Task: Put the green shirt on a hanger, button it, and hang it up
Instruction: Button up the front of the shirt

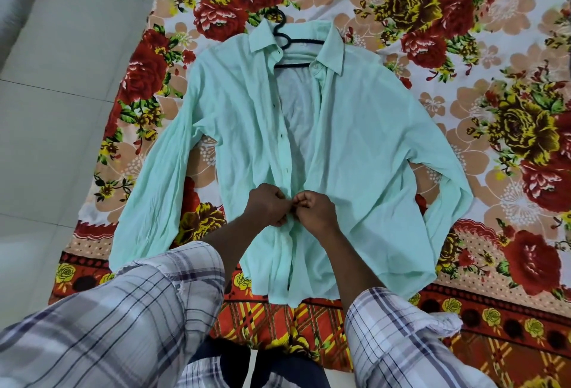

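Observation:
The pale green shirt [234, 115] lies front up on the floral bedsheet [463, 56], sleeves spread to both sides. A black hanger [282, 38] sits inside its collar, hook pointing away from me. The front is open from the collar down to the lower chest. My left hand [265, 206] and my right hand [315, 210] meet at the placket low on the shirt, fingers curled, each pinching a front edge of the shirt. The button between them is hidden by my fingers.
The bedsheet covers a bed whose near edge runs below the shirt's hem. Grey tiled floor [61, 94] lies along the left. My plaid sleeves [139, 319] fill the lower part of the view.

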